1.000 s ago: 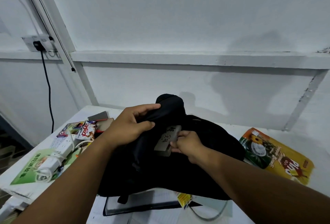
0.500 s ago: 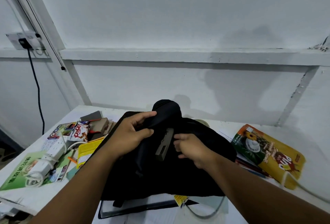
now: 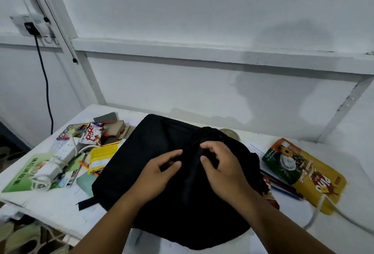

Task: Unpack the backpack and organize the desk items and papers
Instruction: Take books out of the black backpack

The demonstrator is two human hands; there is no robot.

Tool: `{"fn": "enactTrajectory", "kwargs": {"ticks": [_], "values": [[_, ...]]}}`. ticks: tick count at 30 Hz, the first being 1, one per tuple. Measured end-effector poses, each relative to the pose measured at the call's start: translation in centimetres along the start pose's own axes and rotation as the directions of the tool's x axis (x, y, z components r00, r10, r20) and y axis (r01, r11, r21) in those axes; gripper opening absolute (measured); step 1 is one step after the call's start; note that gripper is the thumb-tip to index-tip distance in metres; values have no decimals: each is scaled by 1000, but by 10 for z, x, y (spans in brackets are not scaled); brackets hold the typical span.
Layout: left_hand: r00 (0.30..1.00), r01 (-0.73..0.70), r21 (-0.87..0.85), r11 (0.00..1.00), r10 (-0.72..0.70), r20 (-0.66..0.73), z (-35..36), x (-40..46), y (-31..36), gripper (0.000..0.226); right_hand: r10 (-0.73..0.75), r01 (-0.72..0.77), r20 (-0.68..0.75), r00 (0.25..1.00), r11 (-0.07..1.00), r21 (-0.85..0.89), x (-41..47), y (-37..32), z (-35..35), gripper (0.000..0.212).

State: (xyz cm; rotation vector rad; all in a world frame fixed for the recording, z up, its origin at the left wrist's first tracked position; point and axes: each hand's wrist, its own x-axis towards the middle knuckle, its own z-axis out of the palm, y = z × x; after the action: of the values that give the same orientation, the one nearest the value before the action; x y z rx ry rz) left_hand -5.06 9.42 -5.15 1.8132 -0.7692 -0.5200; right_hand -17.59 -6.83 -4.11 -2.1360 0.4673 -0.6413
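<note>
Backpack: the black backpack (image 3: 162, 174) lies flat in the middle of the white desk (image 3: 54, 209), its top end toward the wall and a short strap poking out at its near left corner.
Left hand: the left hand (image 3: 159, 174) rests on the bag's upper face, thumb and forefinger drawn together just left of the centre seam; it looks like a pinch on the fabric or a small pull, though the dark cloth makes it hard to be sure what is between them.
Right hand: the right hand (image 3: 220, 164) sits just right of the same seam, fingers curled down and bunching the black fabric near the top fold.
Between the hands: they are close together but apart, one on each side of the seam.
Left of the bag: a clutter of small things, among them a white power adapter (image 3: 60, 158) with its cord wound up, a green leaflet (image 3: 22, 174) under it, a yellow packet (image 3: 103, 156) touching the bag's edge, a red-and-white snack wrapper (image 3: 93, 136) and brown cardboard boxes (image 3: 115, 130) farther back.
Right of the bag: a yellow-and-green pouch (image 3: 303, 172) lying flat, with coloured pencils (image 3: 283, 187) and papers between it and the bag.
Behind the bag: a round tin lid (image 3: 230, 133) peeks out at the wall side.
Wall: a black cable (image 3: 45, 83) hangs from a socket at the upper left.
</note>
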Motion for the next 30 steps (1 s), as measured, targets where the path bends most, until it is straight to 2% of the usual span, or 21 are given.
{"fn": "enactTrajectory", "kwargs": {"ticks": [3, 7, 10, 12, 14, 16, 19, 21, 25, 27, 30], "values": [[987, -47, -77, 996, 34, -156, -27, -13, -7, 27, -121, 139, 123, 985, 979, -151, 4, -19, 32, 26], [909, -89, -116, 989, 33, -416, -80, -27, -21, 19, -114, 205, 276, 955, 921, -332, 10, -38, 82, 36], [851, -18, -88, 996, -31, -524, -131, -35, -52, 16, -91, 183, 269, 959, 922, -342, 15, -56, 118, 35], [835, 88, 46, 995, -49, -548, -165, -41, -85, 16, -135, 210, 235, 963, 920, -331, 17, -72, 146, 32], [850, 212, 217, 953, -70, -523, -196, -49, -121, 13, -188, 258, 230, 955, 909, -328, 18, -87, 175, 30], [884, 296, 350, 889, -116, -453, -218, -54, -149, 23, -212, 293, 250, 945, 888, -354, 17, -99, 200, 28], [950, 246, 492, 835, -109, -291, -237, -55, -179, 52, -183, 291, 276, 943, 856, -427, 17, -109, 232, 31], [969, 191, 545, 817, -66, -239, -238, -51, -191, 54, -141, 258, 268, 953, 840, -477, 15, -110, 244, 30], [967, 145, 540, 829, -4, -253, -232, -39, -190, 40, -59, 199, 244, 968, 774, -601, 11, -119, 262, 23], [968, 155, 508, 847, -28, -249, -231, -34, -193, 44, -23, 206, 268, 963, 706, -678, 11, -127, 270, 29], [978, 127, 481, 867, -28, -208, -233, -28, -195, 43, 103, 264, 394, 913, 587, -765, 16, -142, 277, 44]]}}
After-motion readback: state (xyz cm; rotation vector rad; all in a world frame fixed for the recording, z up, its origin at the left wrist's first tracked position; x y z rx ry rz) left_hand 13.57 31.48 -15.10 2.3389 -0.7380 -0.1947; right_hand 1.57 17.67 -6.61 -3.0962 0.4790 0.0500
